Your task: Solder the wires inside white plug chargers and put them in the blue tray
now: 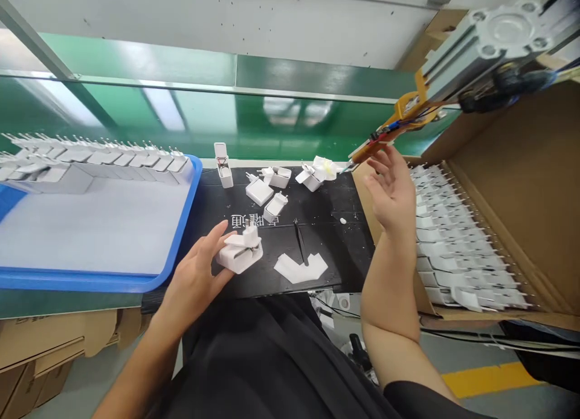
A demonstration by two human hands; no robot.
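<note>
My left hand holds a white plug-in charger at the front of the black work mat, thumb and fingers on its sides. A flap-like part on the charger stands tilted, with a plug piece upright above it. My right hand is raised at the right, loosely curled with its fingers apart. Its upper fingers meet the lower side of a hanging orange tool with a narrow tip; nothing shows within its palm. Below the tip lie a white charger and a crumpled white piece with a yellowish patch.
Several white chargers lie on the mat; one open housing stands upright. Black tweezers rest on white paper pieces. A blue tray at left and a cardboard box at right hold rows of chargers. A metal cylinder overhangs.
</note>
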